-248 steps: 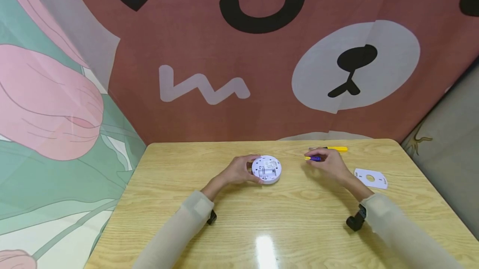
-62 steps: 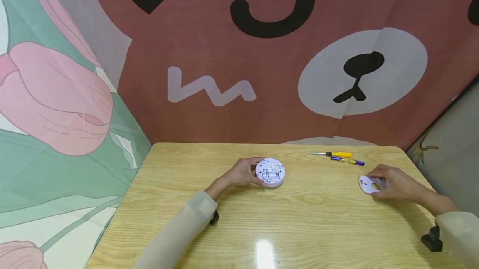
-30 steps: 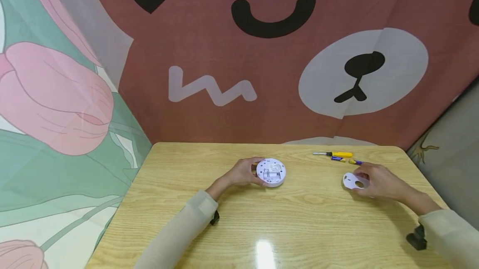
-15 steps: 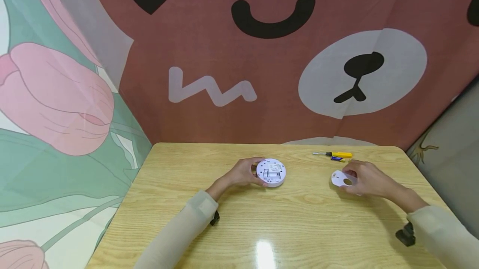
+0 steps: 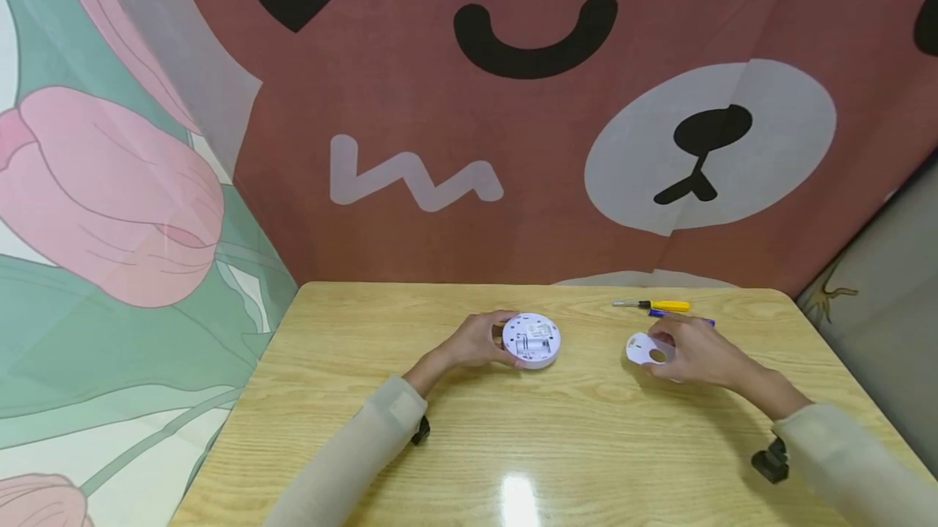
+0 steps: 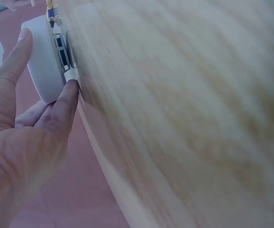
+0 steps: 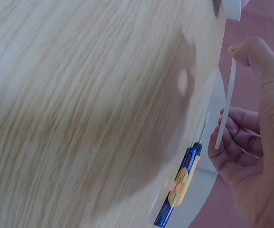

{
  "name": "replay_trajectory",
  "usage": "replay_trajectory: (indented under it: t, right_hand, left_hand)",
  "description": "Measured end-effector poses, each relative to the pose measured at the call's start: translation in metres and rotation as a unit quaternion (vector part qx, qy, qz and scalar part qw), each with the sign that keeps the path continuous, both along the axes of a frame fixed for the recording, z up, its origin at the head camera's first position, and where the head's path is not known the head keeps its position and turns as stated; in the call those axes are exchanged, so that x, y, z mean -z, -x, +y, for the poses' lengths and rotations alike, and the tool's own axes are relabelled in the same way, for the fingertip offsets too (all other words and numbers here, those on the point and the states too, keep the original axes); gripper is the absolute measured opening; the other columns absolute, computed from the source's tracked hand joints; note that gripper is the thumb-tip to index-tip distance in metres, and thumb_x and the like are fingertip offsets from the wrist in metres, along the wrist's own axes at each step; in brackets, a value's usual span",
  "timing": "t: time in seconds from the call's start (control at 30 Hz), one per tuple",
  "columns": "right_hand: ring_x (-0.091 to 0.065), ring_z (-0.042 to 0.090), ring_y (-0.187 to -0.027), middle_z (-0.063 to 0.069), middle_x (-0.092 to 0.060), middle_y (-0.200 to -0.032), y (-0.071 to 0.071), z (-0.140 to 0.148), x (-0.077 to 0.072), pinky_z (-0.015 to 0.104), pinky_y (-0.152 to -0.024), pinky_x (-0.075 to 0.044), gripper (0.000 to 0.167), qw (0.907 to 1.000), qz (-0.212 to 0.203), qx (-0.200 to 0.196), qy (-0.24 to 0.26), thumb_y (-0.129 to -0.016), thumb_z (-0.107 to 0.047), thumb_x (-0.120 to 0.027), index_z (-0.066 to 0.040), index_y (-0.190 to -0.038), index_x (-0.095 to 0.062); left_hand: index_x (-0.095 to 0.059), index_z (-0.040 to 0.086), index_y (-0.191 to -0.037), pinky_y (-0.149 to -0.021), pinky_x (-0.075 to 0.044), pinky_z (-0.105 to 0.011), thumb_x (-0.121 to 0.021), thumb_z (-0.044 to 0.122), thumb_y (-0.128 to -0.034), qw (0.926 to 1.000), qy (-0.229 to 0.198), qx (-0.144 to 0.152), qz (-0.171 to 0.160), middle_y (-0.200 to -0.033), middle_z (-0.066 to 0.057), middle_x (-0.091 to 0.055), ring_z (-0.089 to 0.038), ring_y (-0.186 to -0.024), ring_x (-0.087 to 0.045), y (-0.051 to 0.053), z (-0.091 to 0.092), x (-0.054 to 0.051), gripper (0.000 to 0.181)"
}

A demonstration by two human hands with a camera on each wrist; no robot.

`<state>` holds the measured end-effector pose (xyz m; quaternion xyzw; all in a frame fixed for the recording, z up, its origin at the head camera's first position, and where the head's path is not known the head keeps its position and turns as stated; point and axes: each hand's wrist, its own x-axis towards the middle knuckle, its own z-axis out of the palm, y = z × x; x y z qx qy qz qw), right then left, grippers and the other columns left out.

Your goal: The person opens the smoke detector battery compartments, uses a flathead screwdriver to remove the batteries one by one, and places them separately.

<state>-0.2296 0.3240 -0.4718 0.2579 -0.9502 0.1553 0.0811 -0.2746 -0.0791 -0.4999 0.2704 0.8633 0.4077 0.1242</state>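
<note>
A round white smoke detector (image 5: 531, 340) has its back up, with an uncovered battery compartment. My left hand (image 5: 472, 340) grips its left side, thumb and fingers on opposite edges. In the left wrist view, the slotted side of the smoke detector (image 6: 42, 59) is close to the table. To the right, my right hand (image 5: 696, 354) pinches a flat white mounting plate (image 5: 641, 348) with a round hole. The right wrist view shows the mounting plate (image 7: 227, 104) edge-on, raised off the table between thumb and fingers, with its shadow below. The hand hides its right part.
A screwdriver with a yellow handle (image 5: 670, 306) lies near the table's back edge. Two blue-and-yellow batteries lie just in front of it, a nearer battery (image 7: 163, 213) and a farther battery (image 7: 186, 159) in the right wrist view. A patterned cloth hangs behind the wooden table (image 5: 440, 462).
Earlier my right hand held batteries; these now lie by the screwdriver. It has since picked up the mounting plate and carried it left toward the smoke detector. My left hand stays put.
</note>
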Motion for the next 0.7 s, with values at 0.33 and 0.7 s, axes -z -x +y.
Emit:
replay_trajectory:
  t: [0.33,0.7]
  right_hand:
    - [-0.052,0.005,-0.074,-0.005,-0.065,-0.085,0.002,-0.019,0.004,0.026,-0.064,-0.047,0.042,0.9997,0.016,0.005,0.019,-0.071,-0.037,-0.093,-0.007,-0.094,-0.074]
    - [-0.046,0.006,-0.070,-0.004,-0.059,-0.078,0.003,-0.045,0.000,0.025,-0.062,-0.041,0.039,0.9988,0.026,0.006,0.042,-0.071,-0.035,-0.094,-0.008,-0.086,-0.070]
  left_hand:
    - [-0.054,0.009,-0.155,-0.101,-0.054,-0.027,-0.099,0.025,-0.0761,1.0000,0.000,-0.001,-0.002,-0.142,-0.008,-0.067,-0.022,-0.121,-0.069,0.001,0.000,0.000,0.092]
    - [-0.054,0.010,-0.154,-0.100,-0.054,-0.027,-0.099,0.023,-0.0757,0.9999,-0.009,0.000,-0.008,-0.142,-0.007,-0.067,-0.023,-0.121,-0.070,0.001,0.000,0.000,0.092]
